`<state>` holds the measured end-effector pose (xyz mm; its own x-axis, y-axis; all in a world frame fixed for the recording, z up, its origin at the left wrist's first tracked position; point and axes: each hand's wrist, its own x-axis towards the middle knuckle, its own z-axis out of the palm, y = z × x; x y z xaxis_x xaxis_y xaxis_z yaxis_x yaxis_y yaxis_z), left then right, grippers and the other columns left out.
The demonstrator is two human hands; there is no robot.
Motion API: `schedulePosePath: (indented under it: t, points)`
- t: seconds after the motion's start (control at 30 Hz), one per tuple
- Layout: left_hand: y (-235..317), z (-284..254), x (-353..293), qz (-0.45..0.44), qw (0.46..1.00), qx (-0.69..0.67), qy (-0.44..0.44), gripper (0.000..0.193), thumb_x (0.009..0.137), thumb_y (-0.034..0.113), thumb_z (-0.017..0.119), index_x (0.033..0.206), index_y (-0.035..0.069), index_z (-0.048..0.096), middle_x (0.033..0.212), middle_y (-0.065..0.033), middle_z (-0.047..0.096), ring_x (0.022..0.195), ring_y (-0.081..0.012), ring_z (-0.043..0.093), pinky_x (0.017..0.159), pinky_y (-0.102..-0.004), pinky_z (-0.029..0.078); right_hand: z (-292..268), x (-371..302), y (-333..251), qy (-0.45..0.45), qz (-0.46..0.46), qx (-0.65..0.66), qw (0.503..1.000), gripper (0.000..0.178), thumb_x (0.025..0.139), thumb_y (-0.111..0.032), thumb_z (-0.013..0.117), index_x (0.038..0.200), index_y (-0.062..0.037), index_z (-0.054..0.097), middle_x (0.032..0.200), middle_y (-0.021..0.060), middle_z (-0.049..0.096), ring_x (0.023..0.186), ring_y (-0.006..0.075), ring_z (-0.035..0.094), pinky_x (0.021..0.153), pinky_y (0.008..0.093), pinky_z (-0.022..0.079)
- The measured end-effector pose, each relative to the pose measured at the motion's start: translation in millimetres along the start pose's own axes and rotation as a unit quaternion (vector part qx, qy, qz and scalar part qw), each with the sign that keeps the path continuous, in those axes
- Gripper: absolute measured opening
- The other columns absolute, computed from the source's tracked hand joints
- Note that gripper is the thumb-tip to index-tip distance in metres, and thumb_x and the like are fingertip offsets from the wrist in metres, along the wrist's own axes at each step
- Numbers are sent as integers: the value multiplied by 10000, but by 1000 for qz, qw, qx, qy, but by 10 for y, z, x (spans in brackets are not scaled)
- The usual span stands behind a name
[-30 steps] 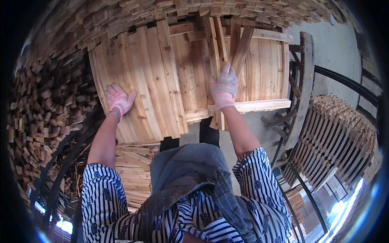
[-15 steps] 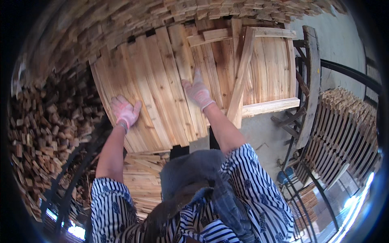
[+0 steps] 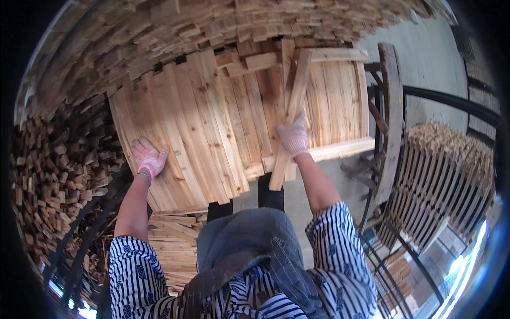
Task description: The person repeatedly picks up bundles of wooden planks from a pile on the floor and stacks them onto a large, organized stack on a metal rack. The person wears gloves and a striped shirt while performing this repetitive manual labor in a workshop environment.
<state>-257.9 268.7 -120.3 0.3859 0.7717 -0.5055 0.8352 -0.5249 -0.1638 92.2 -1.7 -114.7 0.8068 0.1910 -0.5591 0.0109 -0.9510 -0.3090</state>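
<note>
My left hand (image 3: pixel 149 157), in a pale pinkish work glove, lies with fingers spread on the left part of a row of wooden planks (image 3: pixel 178 122) laid side by side. My right hand (image 3: pixel 294 136), gloved alike, is closed around a loose wooden slat (image 3: pixel 298 87). This slat slants across the planks, and its near end sticks out past their front edge. Behind it another narrow board (image 3: pixel 287 58) is partly hidden. A crosswise batten (image 3: pixel 342 149) runs along the near right edge of the planks.
Stacked wood pieces (image 3: pixel 159 32) rise along the far side, and a heap of short offcuts (image 3: pixel 64 165) fills the left. A worn wooden post (image 3: pixel 390 122) stands at the right end. Beyond it are a slat stack (image 3: pixel 446 175) and black metal rails (image 3: pixel 451 101).
My right hand has moved right from the planks onto the loose slat and taken hold of it. The slat's near end now reaches closer to me. My left hand stays on the planks.
</note>
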Motion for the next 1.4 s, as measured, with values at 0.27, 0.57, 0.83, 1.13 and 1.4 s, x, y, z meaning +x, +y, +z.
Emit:
schedulePosePath:
  t: [0.27,0.57,0.83,1.13,1.4]
  points:
    - [-117,174,-44,-61,998,-25,-20,999,806,596,586,1423,-82,190,1441,-348,206,1342,-505,205,1113,-560,180,439,-387,6,31,-321,-167,932,869,852,-340,668,1484,-2,178,1322,296,494,1230,383,503,1008,417,419]
    - [-79,99,-69,-15,1000,-24,10,944,796,585,599,1357,-94,259,1385,-331,258,1261,-489,283,1069,-556,239,785,-361,-530,-216,-180,127,951,751,949,-341,527,1509,-36,131,1393,322,414,1287,433,427,1076,413,347]
    - [-129,171,-75,-34,999,0,-35,1013,806,641,558,1398,-87,175,1382,-325,241,1288,-506,251,1083,-568,211,599,-328,-613,-351,-129,85,923,767,970,-412,461,1522,-70,53,1382,313,437,1259,437,464,1061,422,358]
    - [-352,535,150,-7,997,53,55,978,813,682,530,1378,-55,223,1337,-296,311,1267,-478,307,1094,-542,217,825,236,-245,-287,-260,47,921,726,966,-459,479,1499,-48,209,1351,269,500,1251,380,497,1045,398,378]
    - [-388,137,-199,36,967,-245,56,908,889,550,564,1480,-35,201,1527,-266,209,1420,-402,197,1160,-444,194,165,-28,-319,-249,-92,286,921,641,977,-486,437,1437,-49,345,1281,204,564,1142,314,572,939,366,456]
